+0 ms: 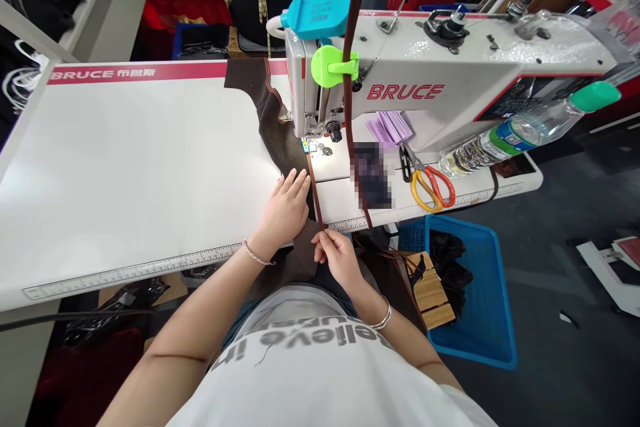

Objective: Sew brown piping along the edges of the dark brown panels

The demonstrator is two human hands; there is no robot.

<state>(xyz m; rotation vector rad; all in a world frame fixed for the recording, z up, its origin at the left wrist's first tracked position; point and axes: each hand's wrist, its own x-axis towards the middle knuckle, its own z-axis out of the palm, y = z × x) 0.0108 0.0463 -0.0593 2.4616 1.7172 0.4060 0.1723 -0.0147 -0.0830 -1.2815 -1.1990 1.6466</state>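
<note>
Head view: the left hand [285, 210] lies open on dark fabric [283, 147]; the right hand [337, 257] pinches one brown strap [315, 190].

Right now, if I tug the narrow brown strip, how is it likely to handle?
Likely flexible: the narrow brown strip is thin and lies slightly curved. Probably light, since the right hand pinches it between fingertips alone.

L hand [285, 210] flat on dark brown fabric [283, 140] at the BRUCE sewing machine [440, 73]; R hand [339, 257] pinches brown strap [315, 190] betw. fingers. Orange scissors [429, 190] on bench [125, 167], blue bin [493, 300] on floor nearby.
</note>
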